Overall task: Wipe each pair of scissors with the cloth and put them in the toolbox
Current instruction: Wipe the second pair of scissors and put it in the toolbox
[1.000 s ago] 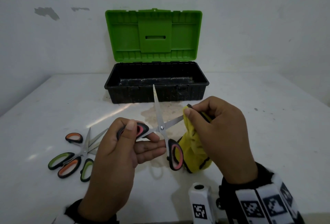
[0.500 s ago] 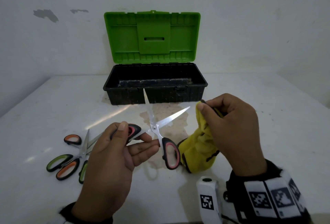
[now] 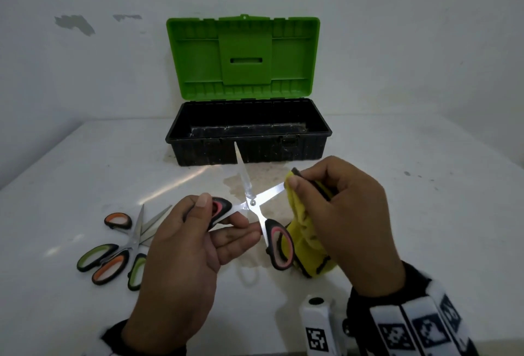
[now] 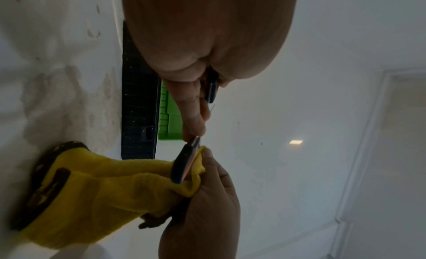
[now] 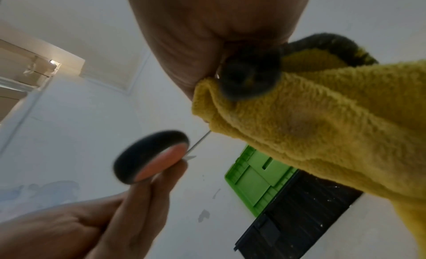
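My left hand (image 3: pixel 204 222) pinches one black-and-pink handle of an opened pair of scissors (image 3: pixel 252 202), held above the table. One blade points up toward the toolbox, the other points right. My right hand (image 3: pixel 334 202) grips a yellow cloth (image 3: pixel 303 239) and pinches it over the tip of the right-pointing blade. In the left wrist view the cloth (image 4: pixel 110 190) hangs from the right hand toward the table. In the right wrist view the cloth (image 5: pixel 322 117) wraps the blade, with the pink handle (image 5: pixel 152 164) in front.
A black toolbox (image 3: pixel 249 143) stands open at the back with its green lid (image 3: pixel 243 57) upright; its tray looks empty. Two more pairs of scissors (image 3: pixel 124 250), orange-handled and green-handled, lie crossed on the white table (image 3: pixel 425 213) at the left.
The right hand pulled the cloth off the blade to the right, then came back and pinched it over the blade tip again. The scissors dipped and rose slightly.
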